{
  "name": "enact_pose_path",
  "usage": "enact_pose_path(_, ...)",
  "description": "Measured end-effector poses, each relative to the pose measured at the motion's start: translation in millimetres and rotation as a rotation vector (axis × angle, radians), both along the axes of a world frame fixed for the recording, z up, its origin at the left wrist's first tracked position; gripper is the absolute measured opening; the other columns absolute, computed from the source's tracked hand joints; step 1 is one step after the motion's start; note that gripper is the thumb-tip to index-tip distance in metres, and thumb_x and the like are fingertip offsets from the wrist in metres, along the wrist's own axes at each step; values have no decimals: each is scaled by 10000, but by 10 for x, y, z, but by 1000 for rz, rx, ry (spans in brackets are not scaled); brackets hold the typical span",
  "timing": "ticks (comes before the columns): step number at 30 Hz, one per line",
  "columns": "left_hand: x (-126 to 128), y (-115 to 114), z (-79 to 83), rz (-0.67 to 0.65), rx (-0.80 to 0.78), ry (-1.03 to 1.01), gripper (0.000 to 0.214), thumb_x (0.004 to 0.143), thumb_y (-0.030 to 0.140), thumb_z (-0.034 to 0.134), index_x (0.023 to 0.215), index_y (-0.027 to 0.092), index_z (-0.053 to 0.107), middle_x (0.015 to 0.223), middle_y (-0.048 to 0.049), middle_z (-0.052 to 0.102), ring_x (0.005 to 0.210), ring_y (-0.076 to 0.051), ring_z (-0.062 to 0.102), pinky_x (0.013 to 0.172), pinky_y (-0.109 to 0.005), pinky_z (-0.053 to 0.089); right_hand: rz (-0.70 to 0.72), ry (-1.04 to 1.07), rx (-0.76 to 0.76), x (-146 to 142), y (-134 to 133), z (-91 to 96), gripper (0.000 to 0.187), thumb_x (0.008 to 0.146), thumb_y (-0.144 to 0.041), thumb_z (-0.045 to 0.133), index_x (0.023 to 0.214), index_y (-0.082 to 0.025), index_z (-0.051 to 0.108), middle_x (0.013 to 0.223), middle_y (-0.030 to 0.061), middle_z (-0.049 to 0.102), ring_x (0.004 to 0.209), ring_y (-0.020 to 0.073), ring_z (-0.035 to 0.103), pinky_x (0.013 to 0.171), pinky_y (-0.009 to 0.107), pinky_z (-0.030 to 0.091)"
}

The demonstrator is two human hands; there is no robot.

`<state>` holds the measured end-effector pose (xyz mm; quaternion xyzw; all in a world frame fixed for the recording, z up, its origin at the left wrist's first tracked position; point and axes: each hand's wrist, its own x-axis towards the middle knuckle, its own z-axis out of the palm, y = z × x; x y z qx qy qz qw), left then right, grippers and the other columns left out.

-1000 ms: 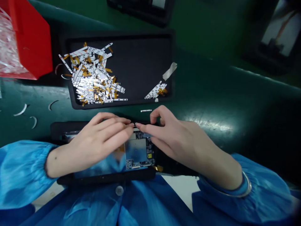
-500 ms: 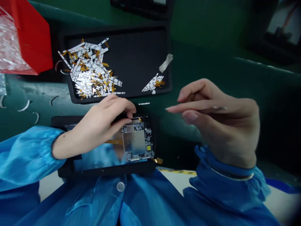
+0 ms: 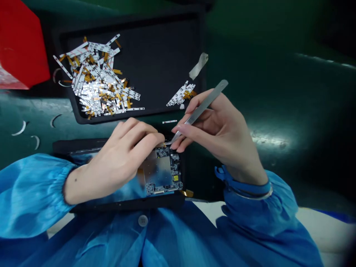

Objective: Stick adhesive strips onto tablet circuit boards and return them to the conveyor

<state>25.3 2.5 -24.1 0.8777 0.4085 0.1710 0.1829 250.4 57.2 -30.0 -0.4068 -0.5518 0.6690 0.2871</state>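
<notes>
1. Circuit board [image 3: 164, 170], quantity one: lies flat with its square metal shield facing up, on a glossy panel [image 3: 119, 194] in one black holder [image 3: 125, 207]. One amber flex tab [image 3: 187, 193] shows just beside its lower right corner.
2. Left hand [image 3: 119, 163]: fingers curled and bent downward, with the fingertips [image 3: 157, 139] at the upper edge of the board. The fingers hide the contact point, so whether they grip anything cannot be determined.
3. Right hand [image 3: 219, 137]: grasps one pair of flat steel tweezers [image 3: 200, 111] between thumb and fingers. The tips angle down to the upper edge of the board, just beside the left fingertips.
4. Black tray [image 3: 133, 26], quantity one: sits beyond the holder and contains two heaps of silver-white strips with amber flex ends. The large heap [image 3: 96, 79] is too dense to count; the small heap [image 3: 182, 94] lies near the right wall. One piece of translucent tape [image 3: 198, 66] also lies in the tray.
5. Green bench [image 3: 264, 74]: carries one loose strip [image 3: 169, 121] between tray and holder, plus three curved white scraps [image 3: 19, 128] left of the holder.
6. Red bin [image 3: 20, 46], quantity one: stands at the upper left, beside the tray.
7. Blue sleeves [image 3: 33, 193], quantity two: both gathered at the wrists.
</notes>
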Motion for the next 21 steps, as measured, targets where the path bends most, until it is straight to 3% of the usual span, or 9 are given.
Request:
enact_pose_path(5, 2, 51, 49, 19, -88, -42, 272, 977, 29, 445, 1211, 142, 526, 1094, -71, 650, 987, -215, 588, 856, -365, 529, -3, -36, 32, 25, 4, -36, 303, 903, -340, 749, 1003, -279, 470, 739, -76, 681, 607, 163, 738, 491, 285, 627)
enact_pose_path(11, 69, 193, 62, 28, -216, -117, 153, 996, 230, 559, 1134, 196, 504, 958, -29, 582, 907, -195, 613, 786, -310, 546, -75, -21, 55, -16, -45, -40, 323, 890, -348, 768, 949, -277, 458, 739, -79, 683, 585, 158, 726, 521, 308, 644)
enact_pose_path(15, 97, 246, 51, 22, -289, -156, 108, 980, 201, 562, 1073, 207, 506, 958, -19, 587, 905, -179, 638, 769, -279, 555, -102, -32, 59, -27, -74, -29, 340, 880, -356, 780, 934, -274, 455, 737, -76, 679, 583, 157, 726, 519, 306, 650)
enact_pose_path(21, -20, 109, 109, -73, -118, -70, 222, 1009, 208, 540, 1220, 144, 568, 1161, -102, 640, 1029, -223, 645, 910, -339, 562, -138, -73, 132, -43, -114, 34, 292, 886, -276, 775, 927, -273, 485, 699, -87, 617, 619, 148, 729, 552, 290, 654)
